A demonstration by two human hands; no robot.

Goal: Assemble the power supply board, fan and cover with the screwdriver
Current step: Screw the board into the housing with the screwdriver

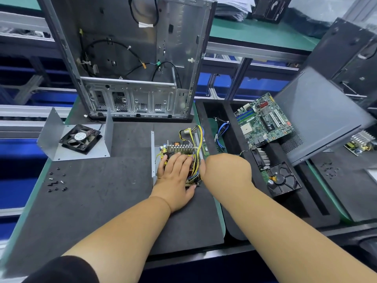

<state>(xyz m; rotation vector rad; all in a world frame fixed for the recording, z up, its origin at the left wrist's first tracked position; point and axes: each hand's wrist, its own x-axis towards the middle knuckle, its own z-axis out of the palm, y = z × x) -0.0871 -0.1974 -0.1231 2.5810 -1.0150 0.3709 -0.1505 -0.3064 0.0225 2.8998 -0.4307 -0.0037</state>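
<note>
— Where's the board?

— The power supply board (179,158) sits mid-counter (91,201) in its metal tray. Your left hand (175,176) lies flat on it; your right hand (226,170) is beside it, fingers hidden, so I can't tell its grip.

— Next?

— You're seating it, I'd say. You'll need screws (57,181) from the left edge; the fan (80,138) waits in the cover (53,129).

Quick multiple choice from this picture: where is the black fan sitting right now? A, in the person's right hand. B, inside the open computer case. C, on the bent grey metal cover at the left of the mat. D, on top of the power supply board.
C: the fan lies flat on the floor of the bent metal cover, left of the power supply board, which the left hand rests on.
</note>
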